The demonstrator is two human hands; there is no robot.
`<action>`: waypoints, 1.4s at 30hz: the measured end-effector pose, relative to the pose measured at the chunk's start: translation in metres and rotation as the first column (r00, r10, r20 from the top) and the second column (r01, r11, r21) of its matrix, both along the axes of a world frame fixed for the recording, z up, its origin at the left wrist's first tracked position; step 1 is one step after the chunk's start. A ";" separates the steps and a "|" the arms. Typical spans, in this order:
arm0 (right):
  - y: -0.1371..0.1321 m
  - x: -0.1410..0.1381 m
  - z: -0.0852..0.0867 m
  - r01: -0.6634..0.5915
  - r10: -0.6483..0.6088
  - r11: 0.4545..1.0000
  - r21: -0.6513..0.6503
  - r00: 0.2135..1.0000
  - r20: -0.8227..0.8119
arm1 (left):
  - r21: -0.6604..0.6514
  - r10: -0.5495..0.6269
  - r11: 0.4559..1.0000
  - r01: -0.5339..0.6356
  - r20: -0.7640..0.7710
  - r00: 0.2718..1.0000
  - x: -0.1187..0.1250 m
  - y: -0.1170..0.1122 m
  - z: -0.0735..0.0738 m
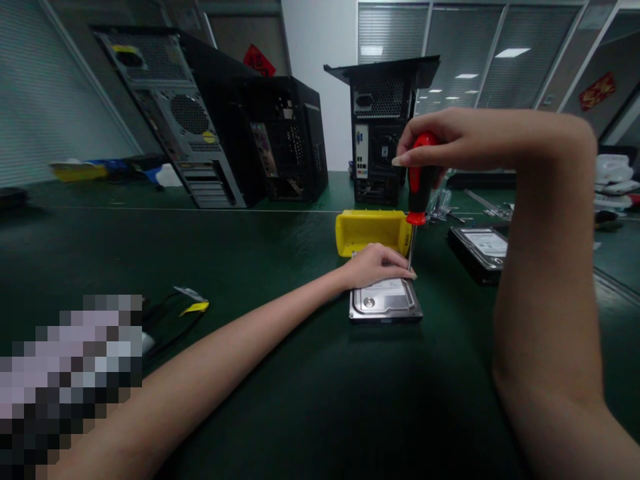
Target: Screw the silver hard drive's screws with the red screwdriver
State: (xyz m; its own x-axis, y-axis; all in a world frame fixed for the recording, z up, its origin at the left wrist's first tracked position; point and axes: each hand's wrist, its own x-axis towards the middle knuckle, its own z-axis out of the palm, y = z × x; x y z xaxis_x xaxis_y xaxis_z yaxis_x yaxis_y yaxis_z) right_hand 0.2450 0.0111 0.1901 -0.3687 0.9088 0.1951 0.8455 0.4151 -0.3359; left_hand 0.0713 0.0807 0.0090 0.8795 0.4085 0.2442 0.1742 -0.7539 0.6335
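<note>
A silver hard drive [385,303] lies flat on the green table. My left hand [377,265] holds it from above, covering its far half, with the fingertips at the far right corner. My right hand [437,143] is closed around the red and black handle of a screwdriver [417,187]. The screwdriver stands nearly upright, its shaft running down to the drive's right edge beside my left fingertips. Whether the tip sits in a screw cannot be made out. Just behind my left hand is a yellow plastic bin [373,230], tipped toward me.
Another hard drive [480,247] lies to the right, partly behind my right forearm. Computer cases [210,127] stand at the back left, and another case [383,140] behind the bin. Small metal parts [443,203] lie back right. Cables with a yellow tag [195,307] lie left.
</note>
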 end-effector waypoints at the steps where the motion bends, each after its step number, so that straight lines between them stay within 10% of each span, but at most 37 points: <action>1: 0.000 0.000 0.000 -0.002 0.002 1.000 0.005 1.000 -0.004 | -0.002 0.004 1.000 -0.004 -0.002 1.000 0.000 0.000 0.000; 42: -0.002 0.003 -0.005 -0.044 0.045 0.998 0.035 0.998 -0.035 | -0.037 0.014 0.999 -0.014 0.003 1.000 -0.001 -0.001 0.001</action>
